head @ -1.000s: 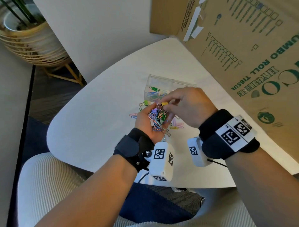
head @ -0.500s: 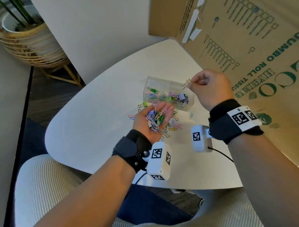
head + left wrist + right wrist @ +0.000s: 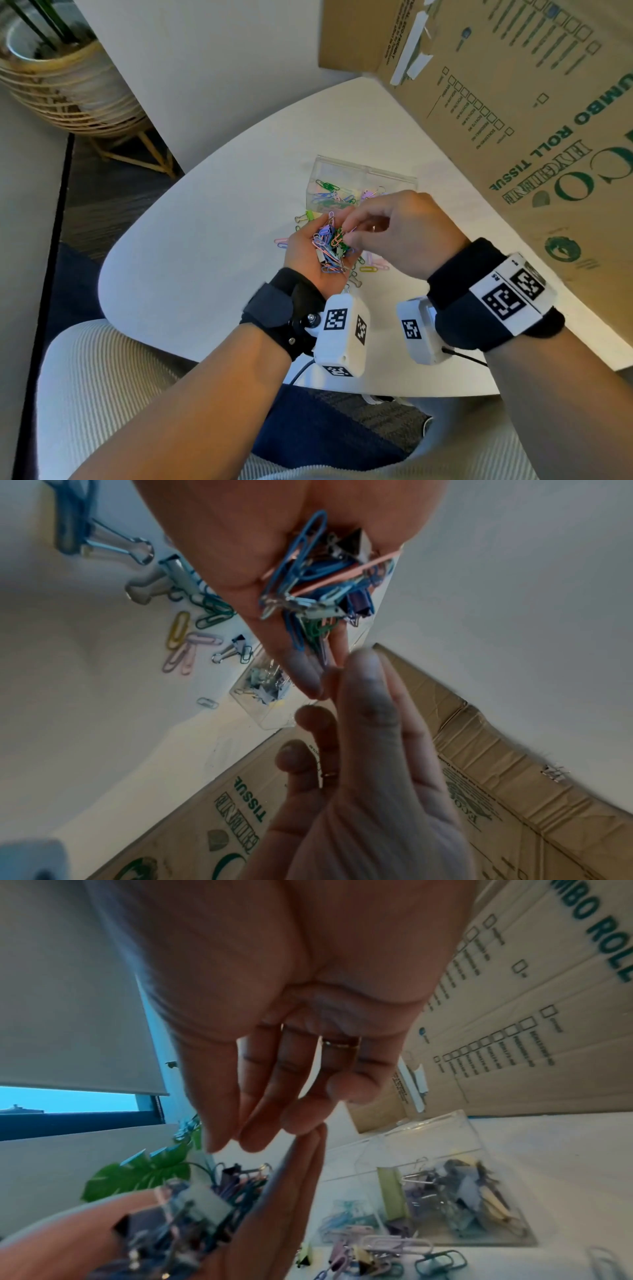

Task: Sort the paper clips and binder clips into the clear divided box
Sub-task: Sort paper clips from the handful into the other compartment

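My left hand [image 3: 303, 262] is held palm up above the table, fingers fairly straight, carrying a pile of coloured paper clips and small binder clips [image 3: 329, 246] [image 3: 315, 588]. My right hand [image 3: 394, 233] hovers over it. Its fingertips [image 3: 253, 1141] come down at the far edge of the pile beside the left fingers, and nothing shows between them. The clear divided box [image 3: 363, 173] stands just beyond the hands. Paper clips [image 3: 346, 1221] fill its left half and binder clips [image 3: 462, 1202] its right half.
Loose paper clips [image 3: 371, 268] and a green binder clip [image 3: 310, 216] lie on the white table [image 3: 205, 240] under and around the hands. A big cardboard box [image 3: 513, 120] walls off the right side. A plant basket [image 3: 61, 89] stands on the floor, far left.
My right hand went out over the box's right half pinching a clip, then came back over the left palm without it. The left hand kept its pile and barely moved.
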`<state>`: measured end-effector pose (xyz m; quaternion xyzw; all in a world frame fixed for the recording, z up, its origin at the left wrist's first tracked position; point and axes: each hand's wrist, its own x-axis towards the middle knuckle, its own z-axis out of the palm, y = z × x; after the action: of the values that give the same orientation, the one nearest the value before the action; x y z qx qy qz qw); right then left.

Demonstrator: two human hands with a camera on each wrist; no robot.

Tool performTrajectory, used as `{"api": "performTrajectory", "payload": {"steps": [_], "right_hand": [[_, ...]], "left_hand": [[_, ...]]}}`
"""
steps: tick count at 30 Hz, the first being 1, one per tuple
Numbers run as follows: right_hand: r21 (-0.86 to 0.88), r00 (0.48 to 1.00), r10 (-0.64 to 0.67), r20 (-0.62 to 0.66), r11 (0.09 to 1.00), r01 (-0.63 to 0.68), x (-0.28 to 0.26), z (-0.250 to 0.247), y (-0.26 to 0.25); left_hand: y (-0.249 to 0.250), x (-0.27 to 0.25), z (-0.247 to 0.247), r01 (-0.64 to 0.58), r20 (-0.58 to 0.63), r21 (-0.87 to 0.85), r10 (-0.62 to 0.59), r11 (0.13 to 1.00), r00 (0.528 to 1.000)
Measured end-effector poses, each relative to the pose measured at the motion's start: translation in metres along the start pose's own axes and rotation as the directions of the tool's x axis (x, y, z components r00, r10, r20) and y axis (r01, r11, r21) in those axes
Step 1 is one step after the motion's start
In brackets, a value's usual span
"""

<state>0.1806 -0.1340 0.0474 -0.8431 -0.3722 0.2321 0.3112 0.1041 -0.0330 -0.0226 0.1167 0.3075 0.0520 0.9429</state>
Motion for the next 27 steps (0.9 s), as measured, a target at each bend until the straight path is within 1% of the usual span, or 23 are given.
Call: {"api": "performTrajectory", "payload": {"steps": [4, 6, 7, 10, 12, 15, 17, 18, 20, 23, 25, 27], "right_hand": [[-0.208, 0.988, -0.006, 0.154, 0.977, 0.038, -0.004, 0.000, -0.009], [-0.243, 0.983, -0.004, 0.184, 0.969, 0.050, -0.003, 0.002, -0.011], [-0.231, 0.985, -0.005, 0.175, 0.972, 0.046, -0.003, 0.004, -0.011], [-0.135, 0.995, -0.028, 0.093, 0.990, 0.040, -0.004, 0.009, -0.006], [-0.051, 0.998, -0.021, 0.058, 0.998, 0.024, -0.005, 0.010, -0.002], [0.120, 1.000, -0.007, 0.018, 0.993, 0.005, -0.006, 0.005, 0.001], [0.280, 1.000, 0.008, -0.021, 0.960, -0.002, -0.004, -0.002, 0.004], [0.371, 0.999, 0.022, -0.050, 0.929, -0.002, -0.004, -0.006, 0.005], [0.479, 0.986, 0.074, -0.151, 0.878, 0.008, -0.001, -0.013, 0.011], [0.502, 0.936, 0.188, -0.297, 0.864, -0.014, 0.005, -0.019, 0.027], [0.460, 0.900, 0.256, -0.353, 0.885, -0.071, 0.011, -0.021, 0.037], [0.417, 0.874, 0.286, -0.393, 0.903, -0.108, 0.018, -0.024, 0.043]], "left_hand": [[0.005, -0.005, 0.008, 0.017, -0.019, 0.026, -0.017, 1.000, 1.000], [0.007, -0.004, 0.008, -0.008, -0.010, 0.031, 0.008, 0.999, 1.000], [0.006, -0.004, 0.009, -0.017, -0.018, 0.034, 0.017, 0.999, 1.000], [0.005, -0.004, 0.008, -0.014, -0.028, -0.022, 0.013, 1.000, 1.000], [0.004, -0.004, 0.007, -0.014, 0.001, -0.045, 0.014, 0.999, 1.000], [0.004, -0.003, 0.007, -0.033, 0.055, -0.030, 0.035, 0.999, 0.998], [0.004, -0.003, 0.007, -0.041, 0.042, -0.044, 0.043, 0.998, 0.998], [0.003, -0.001, 0.006, -0.042, 0.030, -0.061, 0.044, 0.997, 0.999], [0.002, 0.000, 0.004, -0.042, 0.008, -0.112, 0.043, 0.993, 0.999], [0.000, 0.002, -0.001, -0.033, -0.004, -0.142, 0.033, 0.989, 0.999], [-0.001, 0.001, -0.001, -0.022, -0.007, -0.128, 0.021, 0.992, 1.000], [-0.003, 0.001, 0.000, -0.004, -0.009, -0.120, 0.003, 0.993, 1.000]]}}
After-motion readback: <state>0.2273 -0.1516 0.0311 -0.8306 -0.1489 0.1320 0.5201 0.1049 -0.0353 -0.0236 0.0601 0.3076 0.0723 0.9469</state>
